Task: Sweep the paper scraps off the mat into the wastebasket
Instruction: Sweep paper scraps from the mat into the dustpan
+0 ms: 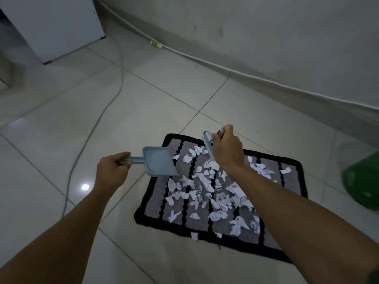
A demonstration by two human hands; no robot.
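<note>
A grey mat with black stripes and a black border (155, 199) lies on the tiled floor, strewn with several white paper scraps (205, 182). My left hand (111, 172) grips the handle of a light-blue dustpan (159, 163), held over the mat's far left corner. My right hand (226, 148) is closed around a small light-blue hand brush (207, 140), above the mat's far edge. The brush's bristles are hidden behind my hand. A green wastebasket (363, 181) shows blurred at the right edge.
A grey cable (114, 95) snakes across the floor tiles on the left. A white cabinet (53, 27) stands at the far left. A white conduit (246, 73) runs along the base of the wall behind the mat.
</note>
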